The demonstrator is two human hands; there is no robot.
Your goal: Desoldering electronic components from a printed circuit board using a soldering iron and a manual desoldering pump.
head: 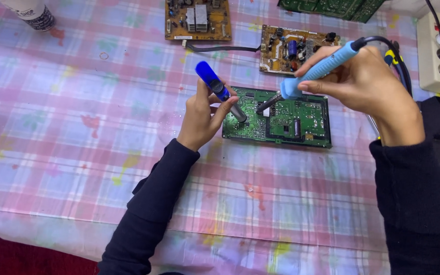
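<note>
The cloth point(77, 153) is a pink, white and pale-blue check with yellow and red blotches. The board point(286, 119) is green; two boards point(198, 19) near the far edge are brown. The iron point(319, 71) is light blue, the pump point(212, 81) deep blue, the sleeves point(413, 193) black.

Bare tablecloth point(77, 153) lies open left; brown boards point(198, 19) and power strip point(432, 51) crowd the far edge.

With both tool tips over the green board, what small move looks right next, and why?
Probably lower the soldering iron in the right hand onto the joint, since its tip sits just above the green circuit board while the left hand already holds the blue desoldering pump nozzle beside that spot.
</note>
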